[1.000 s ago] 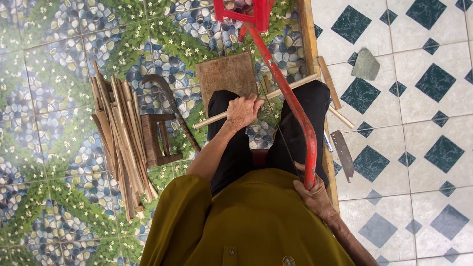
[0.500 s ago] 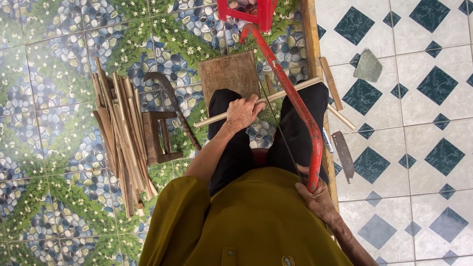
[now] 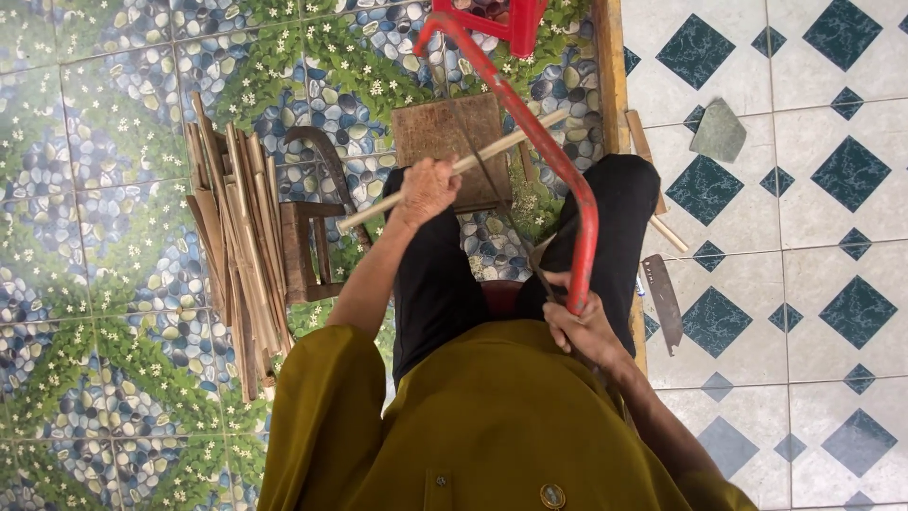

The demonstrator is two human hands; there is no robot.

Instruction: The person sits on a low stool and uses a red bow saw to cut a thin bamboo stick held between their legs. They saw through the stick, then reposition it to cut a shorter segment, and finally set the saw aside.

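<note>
Sawing a stick over a wooden block.
Left hand [image 3: 427, 189] grips the pale stick [image 3: 492, 151]; right hand [image 3: 577, 322] closes around the red hacksaw [image 3: 558, 161], blade apparently touching it.

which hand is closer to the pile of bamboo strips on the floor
Left. The left hand grips a stick just right of the bamboo strips; the right hand holds the red saw frame farther away.

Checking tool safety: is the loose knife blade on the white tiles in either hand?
No, the knife blade lies on the floor beside the right hand, which holds the red saw.

Split-stick pile [image 3: 236, 237] — grey stone [image 3: 719, 132]
</note>
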